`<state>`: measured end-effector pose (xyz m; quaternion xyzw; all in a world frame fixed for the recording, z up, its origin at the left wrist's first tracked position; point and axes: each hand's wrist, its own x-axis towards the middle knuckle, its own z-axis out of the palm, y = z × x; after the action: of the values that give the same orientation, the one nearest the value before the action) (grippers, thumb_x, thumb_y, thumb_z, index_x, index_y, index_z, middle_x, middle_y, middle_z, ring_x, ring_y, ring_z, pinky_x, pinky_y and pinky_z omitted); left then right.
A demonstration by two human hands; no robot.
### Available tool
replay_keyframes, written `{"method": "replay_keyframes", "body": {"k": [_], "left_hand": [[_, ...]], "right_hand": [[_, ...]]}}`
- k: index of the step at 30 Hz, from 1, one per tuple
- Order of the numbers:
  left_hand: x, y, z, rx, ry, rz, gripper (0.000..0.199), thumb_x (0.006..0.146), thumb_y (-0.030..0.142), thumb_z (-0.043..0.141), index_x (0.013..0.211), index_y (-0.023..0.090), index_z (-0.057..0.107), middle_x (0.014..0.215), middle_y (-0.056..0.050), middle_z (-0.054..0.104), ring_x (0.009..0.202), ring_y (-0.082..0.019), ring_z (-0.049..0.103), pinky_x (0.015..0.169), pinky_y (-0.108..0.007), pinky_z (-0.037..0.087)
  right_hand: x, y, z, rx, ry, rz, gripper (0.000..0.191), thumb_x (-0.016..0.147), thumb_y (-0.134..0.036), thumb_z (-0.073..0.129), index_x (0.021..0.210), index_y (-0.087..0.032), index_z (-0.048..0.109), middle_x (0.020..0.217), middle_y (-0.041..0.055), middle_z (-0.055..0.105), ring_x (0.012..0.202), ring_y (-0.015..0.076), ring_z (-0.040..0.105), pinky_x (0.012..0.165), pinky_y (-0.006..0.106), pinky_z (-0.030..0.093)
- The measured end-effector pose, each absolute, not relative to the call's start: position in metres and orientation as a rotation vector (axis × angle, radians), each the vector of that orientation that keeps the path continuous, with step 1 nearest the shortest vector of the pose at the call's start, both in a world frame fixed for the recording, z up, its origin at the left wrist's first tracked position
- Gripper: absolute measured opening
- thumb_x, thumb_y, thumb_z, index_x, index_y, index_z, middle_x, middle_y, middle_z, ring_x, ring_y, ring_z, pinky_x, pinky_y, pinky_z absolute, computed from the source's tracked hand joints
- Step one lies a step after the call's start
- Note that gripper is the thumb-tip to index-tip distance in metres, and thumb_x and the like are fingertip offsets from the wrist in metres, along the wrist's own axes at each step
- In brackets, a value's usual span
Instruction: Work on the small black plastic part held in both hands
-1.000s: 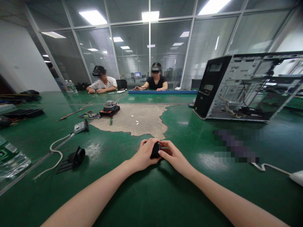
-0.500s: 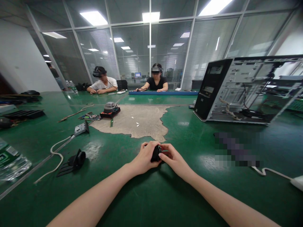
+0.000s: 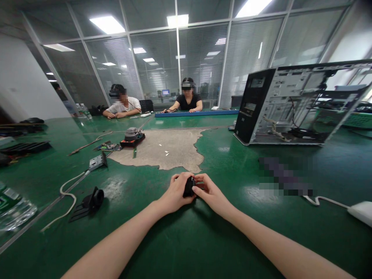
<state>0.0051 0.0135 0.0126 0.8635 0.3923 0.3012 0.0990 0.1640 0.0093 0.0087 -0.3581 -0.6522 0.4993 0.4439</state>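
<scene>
Between my two hands is a small black part (image 3: 189, 187), mostly covered by fingers, so its kind cannot be made out. My left hand (image 3: 178, 190) wraps round it from the left, thumb below and fingers over the top. From the other side, my right hand (image 3: 208, 191) pinches its right edge between thumb and fingers. Both hands are over the green tabletop (image 3: 174, 240), just in front of a bare grey-brown patch (image 3: 174, 143). To the left of my left hand lies a black plastic bracket (image 3: 92, 201) with a round end and several prongs.
An open computer case (image 3: 255, 108) stands at the right, near a blurred purple item (image 3: 281, 174). Leftward are a metal box with a white cable (image 3: 97, 161), a heatsink-like part (image 3: 133, 135) and a water bottle (image 3: 14, 205). Two people (image 3: 188, 97) sit across the table.
The view has shifted slightly, moving the surroundings a little leftward in the picture. Both hands keep their hold on the black part, with barely any visible finger movement.
</scene>
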Motion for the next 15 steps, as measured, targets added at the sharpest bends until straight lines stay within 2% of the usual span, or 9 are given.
{"method": "replay_keyframes", "body": {"k": [5, 15], "left_hand": [[0.0051, 0.0130, 0.0126, 2.560, 1.153, 0.886, 0.053, 0.066, 0.019, 0.058, 0.112, 0.024, 0.030, 0.109, -0.004, 0.047, 0.103, -0.020, 0.045, 0.091, -0.038, 0.026], [0.0050, 0.0137, 0.0122, 2.556, 1.144, 0.882, 0.054, 0.066, 0.019, 0.058, 0.112, 0.024, 0.029, 0.108, -0.004, 0.047, 0.102, -0.019, 0.044, 0.092, -0.037, 0.025]], "right_hand": [[0.1638, 0.0084, 0.0092, -0.914, -1.642, 1.235, 0.026, 0.075, -0.029, 0.052, 0.098, -0.020, 0.046, 0.100, 0.0045, 0.051, 0.087, 0.0157, 0.055, 0.076, 0.033, 0.047], [0.1641, 0.0055, 0.0118, -0.904, -1.660, 1.222, 0.023, 0.076, -0.026, 0.050, 0.098, -0.020, 0.046, 0.097, 0.0045, 0.051, 0.086, 0.0156, 0.054, 0.074, 0.032, 0.047]]}}
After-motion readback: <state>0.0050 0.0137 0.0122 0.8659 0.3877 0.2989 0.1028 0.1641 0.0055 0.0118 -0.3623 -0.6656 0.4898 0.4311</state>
